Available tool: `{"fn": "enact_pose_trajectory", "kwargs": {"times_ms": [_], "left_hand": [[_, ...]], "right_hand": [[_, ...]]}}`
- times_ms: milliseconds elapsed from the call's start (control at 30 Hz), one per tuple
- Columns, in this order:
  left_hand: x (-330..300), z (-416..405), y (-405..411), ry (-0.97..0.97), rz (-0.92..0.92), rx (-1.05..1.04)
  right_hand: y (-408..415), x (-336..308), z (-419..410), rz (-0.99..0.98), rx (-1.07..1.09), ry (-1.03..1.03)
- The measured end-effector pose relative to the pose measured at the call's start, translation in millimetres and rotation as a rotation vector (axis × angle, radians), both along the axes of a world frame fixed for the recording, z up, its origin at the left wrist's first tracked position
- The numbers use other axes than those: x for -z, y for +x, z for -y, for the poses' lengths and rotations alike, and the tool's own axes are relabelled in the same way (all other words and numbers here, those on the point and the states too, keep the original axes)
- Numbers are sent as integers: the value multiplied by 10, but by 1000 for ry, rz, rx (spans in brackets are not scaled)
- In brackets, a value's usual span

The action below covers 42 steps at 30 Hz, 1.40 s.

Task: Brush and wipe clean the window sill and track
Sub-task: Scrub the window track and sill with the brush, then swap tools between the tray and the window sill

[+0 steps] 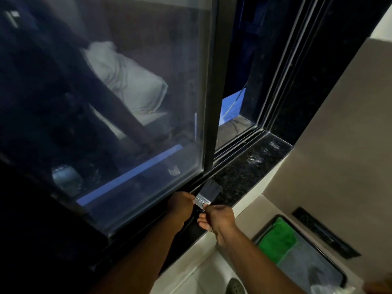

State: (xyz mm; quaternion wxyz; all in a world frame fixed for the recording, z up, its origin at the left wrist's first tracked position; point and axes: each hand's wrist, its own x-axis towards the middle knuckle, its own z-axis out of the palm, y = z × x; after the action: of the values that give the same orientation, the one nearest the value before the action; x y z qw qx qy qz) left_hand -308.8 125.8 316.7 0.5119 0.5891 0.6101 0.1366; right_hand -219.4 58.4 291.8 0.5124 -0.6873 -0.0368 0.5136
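Note:
A flat paintbrush [209,190] with black bristles and a silver ferrule lies against the black window track [235,146], its bristles at the foot of the sliding pane's frame [214,115]. My right hand [218,221] grips the brush handle from the near side. My left hand [181,206] is closed around the handle just behind the ferrule. The speckled black granite sill [250,166] runs to the right of the brush and carries whitish smears of dust near its far end.
The sliding glass pane [106,102] is pushed left, leaving a gap open at the right. Below the sill, a dark tray [331,262] holds a green cloth [275,240] and a grey cloth. A black socket plate [324,232] sits on the beige wall.

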Motion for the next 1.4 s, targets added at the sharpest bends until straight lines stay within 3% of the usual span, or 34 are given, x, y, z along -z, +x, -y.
{"fn": "enact_pose_trajectory", "kwargs": {"times_ms": [467,633,733,867,1067,1233,1400], "left_hand": [[136,-6,-72,246,-277,160],[-47,40,65,514,-414,291],[-91,201,390,693,-284,435],[72,624,996,550,-94,621],[1028,993,2019,243,-254,924],[2411,968,2765,129,-436,1003],[3577,942,3269,71,-488,991]], "right_hand": [[-40,67,19,73,-121,-134],[126,-12,203,14,-74,-60],[512,46,591,-9,99,-23],[1238,382,1283,174,362,-197],[2136,1335,1737,272,389,-461],[2720,2554,1702,221,321,-585],[3047,3633,1463,232,262,-719]]}}
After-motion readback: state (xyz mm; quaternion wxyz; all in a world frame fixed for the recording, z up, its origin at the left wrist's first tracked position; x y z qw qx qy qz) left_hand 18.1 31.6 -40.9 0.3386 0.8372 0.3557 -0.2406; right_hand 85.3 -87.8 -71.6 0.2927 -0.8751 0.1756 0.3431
